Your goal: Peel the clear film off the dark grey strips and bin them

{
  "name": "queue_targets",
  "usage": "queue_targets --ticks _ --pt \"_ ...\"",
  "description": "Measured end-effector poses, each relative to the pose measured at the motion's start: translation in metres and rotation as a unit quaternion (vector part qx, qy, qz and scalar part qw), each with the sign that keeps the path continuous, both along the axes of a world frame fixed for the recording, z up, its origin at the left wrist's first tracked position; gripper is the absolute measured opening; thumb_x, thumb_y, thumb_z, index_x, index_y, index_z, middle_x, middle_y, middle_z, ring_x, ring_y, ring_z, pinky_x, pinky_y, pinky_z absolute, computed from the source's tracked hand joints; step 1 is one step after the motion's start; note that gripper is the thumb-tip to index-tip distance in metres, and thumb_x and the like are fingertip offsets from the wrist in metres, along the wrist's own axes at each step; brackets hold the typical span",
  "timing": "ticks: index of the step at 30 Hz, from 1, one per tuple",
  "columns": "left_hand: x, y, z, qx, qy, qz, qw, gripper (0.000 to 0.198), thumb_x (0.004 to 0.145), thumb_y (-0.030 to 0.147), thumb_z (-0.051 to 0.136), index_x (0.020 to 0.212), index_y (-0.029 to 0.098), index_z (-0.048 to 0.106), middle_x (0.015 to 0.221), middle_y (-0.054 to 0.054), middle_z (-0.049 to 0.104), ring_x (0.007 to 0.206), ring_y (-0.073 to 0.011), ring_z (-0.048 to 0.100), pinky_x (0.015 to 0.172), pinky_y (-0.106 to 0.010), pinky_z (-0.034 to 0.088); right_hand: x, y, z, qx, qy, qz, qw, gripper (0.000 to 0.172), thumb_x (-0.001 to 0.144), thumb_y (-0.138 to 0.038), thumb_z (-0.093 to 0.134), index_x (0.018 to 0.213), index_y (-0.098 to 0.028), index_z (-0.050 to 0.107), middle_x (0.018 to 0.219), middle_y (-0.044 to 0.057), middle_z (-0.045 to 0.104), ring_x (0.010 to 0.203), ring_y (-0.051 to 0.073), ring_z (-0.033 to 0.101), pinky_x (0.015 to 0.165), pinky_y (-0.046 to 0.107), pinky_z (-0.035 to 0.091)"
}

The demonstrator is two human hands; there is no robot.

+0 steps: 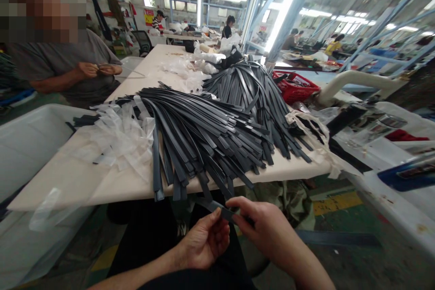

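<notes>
Just below the table's front edge, my left hand [205,240] pinches a dark grey flat strap [215,207] between thumb and curled fingers. My right hand [261,224] grips the same strap a little to the right, its index finger and thumb closed on it. Part of the strap is hidden behind my fingers. In front of both hands, a large pile of similar dark straps [193,131] fans over the table, several ends hanging past its edge. A second heap of straps [243,86] lies behind it to the right.
The pale table [125,188] bears crumpled clear plastic film [125,140] at left. White bins [37,140] stand on the left; a red basket [294,86] sits behind at right. A machine [370,118] flanks the right side. A co-worker [81,63] handles something small across the table.
</notes>
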State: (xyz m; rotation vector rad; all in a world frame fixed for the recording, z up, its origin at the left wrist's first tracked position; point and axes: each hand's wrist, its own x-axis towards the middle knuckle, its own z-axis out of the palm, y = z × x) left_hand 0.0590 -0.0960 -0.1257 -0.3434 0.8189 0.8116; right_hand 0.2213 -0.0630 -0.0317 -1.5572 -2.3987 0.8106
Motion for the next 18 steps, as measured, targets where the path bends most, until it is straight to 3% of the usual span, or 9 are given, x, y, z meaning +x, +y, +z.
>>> queue_targets --ticks 3,5,11,14,18 --pt "0.0 0.0 -0.008 0.012 0.02 0.005 1.0 0.022 0.095 0.02 0.062 0.077 0.007 0.068 0.064 -0.007 0.073 0.053 -0.0151 0.07 0.052 -0.025 0.057 -0.025 0.011 -0.02 -0.006 -0.034 -0.001 0.999 0.027 0.09 -0.022 0.057 0.114 -0.026 0.07 0.088 0.004 0.079 0.082 0.024 0.075 0.07 0.029 0.05" --pt "-0.005 0.004 -0.014 0.015 0.048 0.025 0.998 0.02 0.094 0.018 0.062 0.077 0.008 0.067 0.063 -0.006 0.073 0.052 -0.0146 0.069 0.051 -0.024 0.056 -0.025 0.014 -0.021 -0.019 -0.011 0.015 1.0 0.028 0.089 -0.022 0.06 0.115 -0.027 0.07 0.094 0.004 0.079 0.087 0.024 0.075 0.074 0.03 0.051" --pt "-0.024 0.016 -0.022 -0.01 0.067 0.063 0.996 0.022 0.096 0.018 0.059 0.078 0.009 0.065 0.063 -0.006 0.072 0.052 -0.0146 0.069 0.053 -0.025 0.057 0.034 0.002 0.019 -0.014 0.055 0.053 0.997 0.031 0.08 -0.012 0.066 0.107 -0.026 0.069 0.095 0.0 0.077 0.085 0.018 0.072 0.077 0.025 0.054" --pt "-0.027 0.016 -0.024 -0.019 0.074 0.061 0.995 0.021 0.096 0.018 0.059 0.078 0.009 0.064 0.063 -0.006 0.071 0.051 -0.0144 0.068 0.052 -0.024 0.056 0.061 -0.007 0.037 0.054 0.044 0.09 0.993 0.035 0.082 -0.007 0.061 0.11 -0.028 0.066 0.094 -0.001 0.075 0.082 0.015 0.073 0.071 0.021 0.055" --pt "-0.028 0.013 -0.03 -0.029 0.078 0.057 0.995 0.018 0.095 0.017 0.06 0.079 0.009 0.064 0.063 -0.007 0.072 0.052 -0.0153 0.069 0.051 -0.025 0.057 0.085 -0.015 0.047 0.174 0.025 0.137 0.975 0.036 0.084 -0.008 0.058 0.114 -0.027 0.065 0.09 -0.001 0.075 0.071 0.013 0.073 0.061 0.018 0.056"
